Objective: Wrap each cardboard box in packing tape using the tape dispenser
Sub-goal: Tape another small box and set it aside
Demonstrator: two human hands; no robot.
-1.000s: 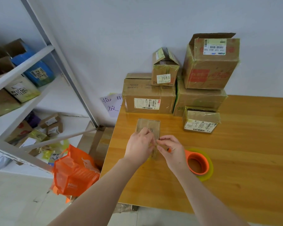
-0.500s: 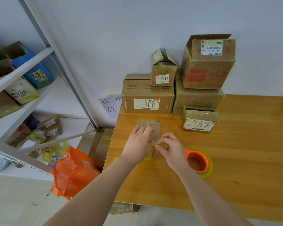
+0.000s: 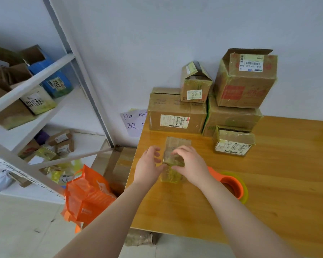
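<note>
- Since half a second ago, the left hand [image 3: 149, 167] has slid off the top of the small cardboard box [image 3: 177, 146] to its left side, and the right hand [image 3: 193, 164] has come up over the box's middle.
- That box sits on the wooden table [image 3: 268, 192] near its left edge, in front of the stacked parcels. Its far part is bare brown card, and its near part shows yellowish tape.
- The right hand's fingers curl down over the box and grip it from above.
- The left thumb tip touches the box's near left corner. The fingers are curved and spread beside the left edge, and I cannot tell whether they actually hold it.
- An orange tape dispenser [image 3: 231, 187] with a yellow-green roll lies on the table just behind the right wrist, with neither hand on it.
- At the back, against the wall, a wide flat carton [image 3: 175, 116] carries a little box labelled 2911 [image 3: 196, 84].
- Beside them a big open-flapped box [image 3: 246, 81] stands on another carton [image 3: 231, 118], with a low labelled parcel [image 3: 233, 140] in front.
- A handwritten paper note [image 3: 132, 121] is stuck to the wall left of the table.
- On the floor below, an orange bag [image 3: 88, 196] stands beside a white shelf rack [image 3: 32, 79] loaded with more parcels.
</note>
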